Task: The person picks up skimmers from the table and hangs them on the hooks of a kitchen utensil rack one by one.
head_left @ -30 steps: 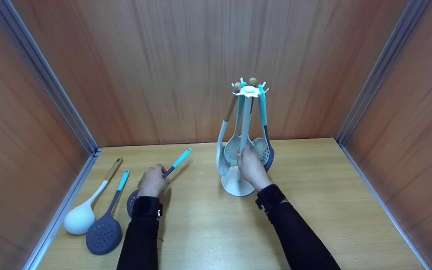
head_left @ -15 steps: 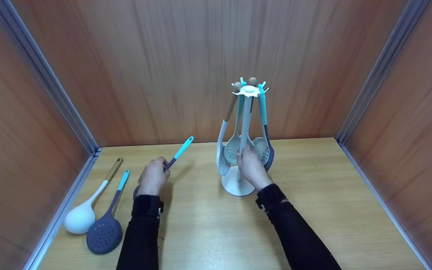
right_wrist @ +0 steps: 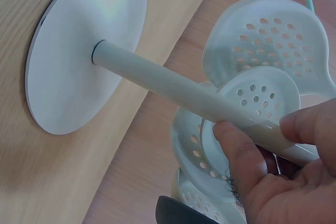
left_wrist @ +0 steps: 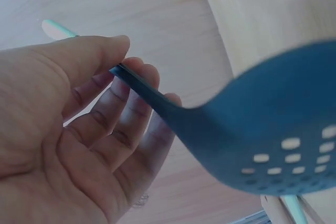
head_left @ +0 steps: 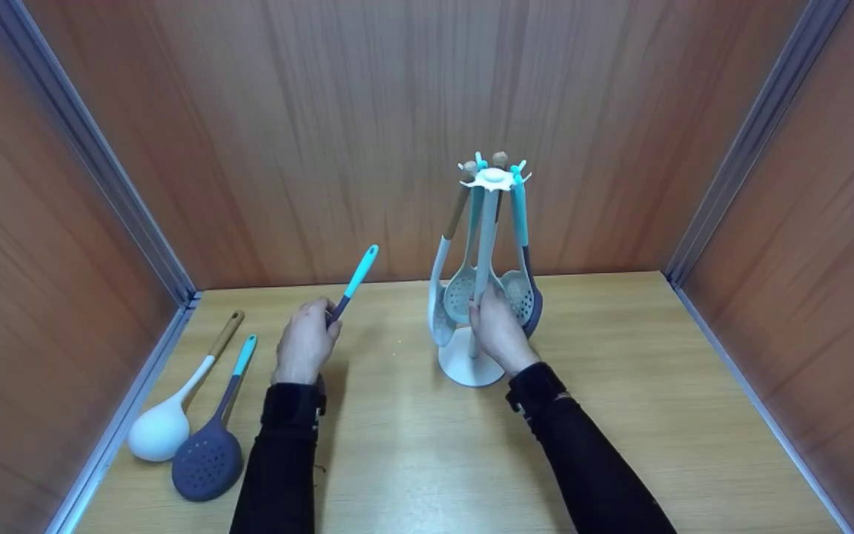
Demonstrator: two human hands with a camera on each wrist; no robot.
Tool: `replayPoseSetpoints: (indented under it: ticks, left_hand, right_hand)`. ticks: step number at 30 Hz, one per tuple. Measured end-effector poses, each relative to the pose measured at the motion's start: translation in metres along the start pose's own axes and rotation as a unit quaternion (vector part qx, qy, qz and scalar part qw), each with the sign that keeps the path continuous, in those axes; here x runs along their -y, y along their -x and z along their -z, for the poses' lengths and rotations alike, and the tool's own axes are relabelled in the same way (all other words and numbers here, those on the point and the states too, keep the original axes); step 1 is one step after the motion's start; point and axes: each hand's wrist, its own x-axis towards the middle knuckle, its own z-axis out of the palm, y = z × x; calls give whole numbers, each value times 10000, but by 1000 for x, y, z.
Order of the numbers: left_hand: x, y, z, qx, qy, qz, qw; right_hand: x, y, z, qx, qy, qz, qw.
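My left hand pinches the neck of a dark blue skimmer with a turquoise handle, raised above the table. Its perforated head hangs toward the wrist in the left wrist view; the head view hides it behind the hand and sleeve. My right hand grips the pole of a white utensil stand, low down and above the round base. Around that pole hang several utensils, among them a pale perforated skimmer and a dark-headed utensil with a turquoise handle.
A white ladle with a wooden handle and a dark blue skimmer with a turquoise handle lie side by side at the table's left. Wooden panels enclose the back and both sides of the table.
My left hand has lifted the skimmer off the table and moved slightly away from me, its handle tilting more upright. My right hand has stayed on the pole.
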Motion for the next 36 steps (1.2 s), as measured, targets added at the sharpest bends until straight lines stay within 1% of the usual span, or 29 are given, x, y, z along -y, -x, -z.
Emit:
replayPoseSetpoints:
  ticks: [4, 8, 9, 11, 15, 16, 20, 23, 26, 28, 30, 33, 36]
  left_hand:
    - [-6, -1, 1, -60, 56, 27, 10000]
    - [-11, -1, 3, -133, 130, -38, 9998]
    - [-12, -1, 4, -160, 148, -73, 9997]
    - [-15, 0, 4, -228, 176, -170, 9994]
    - [-21, 1, 6, -374, 215, -331, 9985]
    - [-22, 1, 7, -396, 217, -355, 9983]
    - [-30, 2, 8, -439, 254, -404, 9979]
    - [-36, 4, 10, -511, 310, -509, 9969]
    - [-41, 7, 11, -674, 359, -756, 9942]
    - [-45, 9, 12, -762, 399, -893, 9923]
    - [-49, 11, 12, -838, 425, -998, 9906]
    - [-55, 12, 14, -879, 440, -1018, 9899]
    - [-60, 14, 14, -905, 449, -1045, 9894]
  right_hand:
    - [-7, -4, -5, -108, 64, 114, 9999]
    - [5, 2, 4, -104, -90, 122, 9998]
    - [2, 2, 3, -158, -62, 180, 9997]
    - [13, 7, 11, -57, -164, 79, 9998]
    - [19, 11, 14, -20, -119, -3, 9999]
    - [26, 13, 18, 57, -159, -101, 9998]
    - [26, 13, 17, 128, -197, -165, 9996]
    - [24, 13, 16, 137, -221, -173, 9995]
    - [12, 7, 8, -15, -59, 9, 10000]
    - [11, 7, 8, -23, -38, 16, 10000]
    - [12, 7, 8, -22, -31, 4, 10000]
    - [24, 12, 16, 147, -183, -198, 9995]
    - [25, 13, 16, 174, -148, -225, 9995]
